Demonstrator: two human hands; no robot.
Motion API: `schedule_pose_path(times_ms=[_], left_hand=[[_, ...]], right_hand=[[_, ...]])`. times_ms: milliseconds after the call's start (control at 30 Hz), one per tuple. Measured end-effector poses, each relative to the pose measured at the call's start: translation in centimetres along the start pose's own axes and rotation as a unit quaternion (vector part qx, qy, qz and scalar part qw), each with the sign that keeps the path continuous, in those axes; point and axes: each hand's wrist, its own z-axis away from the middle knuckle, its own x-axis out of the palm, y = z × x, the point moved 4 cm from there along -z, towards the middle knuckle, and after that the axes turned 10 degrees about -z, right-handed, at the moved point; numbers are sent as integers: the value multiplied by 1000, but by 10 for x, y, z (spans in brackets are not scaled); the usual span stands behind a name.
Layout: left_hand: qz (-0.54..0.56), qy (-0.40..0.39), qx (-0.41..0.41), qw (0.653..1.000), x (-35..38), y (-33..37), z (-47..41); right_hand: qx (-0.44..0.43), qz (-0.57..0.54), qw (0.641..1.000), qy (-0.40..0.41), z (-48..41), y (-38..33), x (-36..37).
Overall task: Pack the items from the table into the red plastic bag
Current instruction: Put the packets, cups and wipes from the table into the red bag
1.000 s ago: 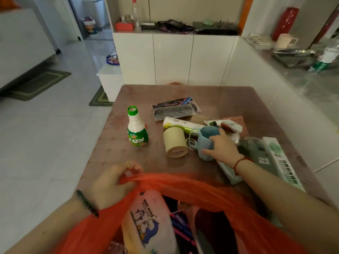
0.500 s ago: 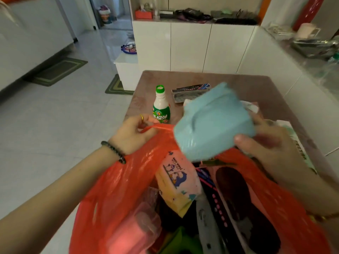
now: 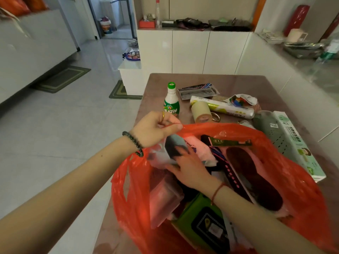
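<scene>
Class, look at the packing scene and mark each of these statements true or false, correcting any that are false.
1. The left hand pinches the rim of the red plastic bag. True.
2. The green-capped bottle lies on its side. False: it stands upright on the table.
3. The right hand is inside the bag. True.
4. The roll of tape is already in the bag. False: it sits on the table beyond the bag's rim.
5. The long green-and-white box lies left of the bag. False: it lies to the right.
</scene>
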Motion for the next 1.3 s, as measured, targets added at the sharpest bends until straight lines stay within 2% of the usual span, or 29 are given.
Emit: schedule_pose_path(times_ms=[67,167,233,333,367,433,500,533,633,700,833,900,1033,1167,1233,1300], left_hand=[[0,-48,-3,999,11,-3,8],[-55,-116,-5,992,21,-16,20],[-87,-133,-10,987,19,-28,22],[-75,-115,-53,989,8,-33,15],[-64,-101,-70,990,4,-32,10],[-55,-78,-100,990,-1,-31,-6],[-45,-65,-124,989,-2,-30,-28],[-30,-64,-138,988,0,-32,-41],[26,-76,-200,977,15,-42,-82],[44,-85,-239,966,29,-50,-108],[62,-109,-307,943,59,-68,-161],[76,-113,-328,935,72,-75,-184],[87,-117,-351,925,93,-91,-212],[104,-123,-379,911,104,-104,-220],[126,-102,-389,907,104,-105,-222],[143,-82,-394,904,102,-103,-221]], right_hand=[[-18,88,995,-37,-1,0,13],[-13,77,995,-61,10,-3,0],[-22,-11,995,-96,23,-11,-30],[-2,-177,972,-157,36,-17,-93],[8,-228,965,-130,34,-14,-114],[51,-326,944,-4,20,9,-149],[102,-404,901,120,-2,43,-168],[124,-415,888,157,-15,61,-172],[204,-406,875,168,-49,105,-171],[250,-412,867,128,-71,125,-161],[310,-373,872,62,-121,167,-136],[316,-363,874,58,-147,179,-125],[314,-291,902,59,-189,195,-102],[324,-242,913,59,-204,206,-93],[322,-259,909,50,-200,205,-99],[312,-343,885,43,-190,197,-109]])
